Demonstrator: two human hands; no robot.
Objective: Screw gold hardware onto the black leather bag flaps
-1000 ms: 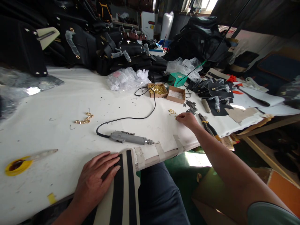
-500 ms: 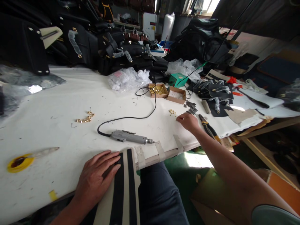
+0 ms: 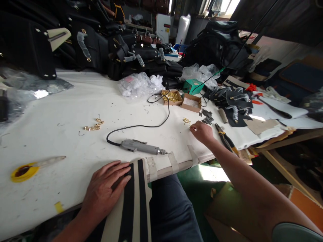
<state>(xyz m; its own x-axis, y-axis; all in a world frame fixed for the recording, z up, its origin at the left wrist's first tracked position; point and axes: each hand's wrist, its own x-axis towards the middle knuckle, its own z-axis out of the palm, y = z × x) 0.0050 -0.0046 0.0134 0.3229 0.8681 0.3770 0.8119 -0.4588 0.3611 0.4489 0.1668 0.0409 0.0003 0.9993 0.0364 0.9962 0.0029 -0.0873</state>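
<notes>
My left hand (image 3: 104, 188) lies flat, fingers stretched out, on a beige panel with black stripes (image 3: 135, 201) at the table's front edge. Out over the table on the right, my right hand (image 3: 203, 131) has its fingertips pinched together; anything between them is too small to make out. Just beyond those fingertips lies a little pile of small gold metal pieces (image 3: 186, 120). A grey electric screwdriver (image 3: 141, 147) rests between the two hands, its bit pointing right. Black-and-yellow pliers (image 3: 224, 137) lie to the right of my right hand.
At the back stand a carton of gold pieces (image 3: 172, 96) and a carton of white bits (image 3: 191, 102). Dark flat plates (image 3: 207, 116) lie beyond my right hand. Gold rings (image 3: 94, 125) and a yellow tape roll (image 3: 24, 172) are leftward. Black bags (image 3: 93, 47) are heaped behind.
The view has shifted slightly, so things on the table appear a little further right. My right hand stays pinched near the gold pieces; my left hand remains on the panel.
</notes>
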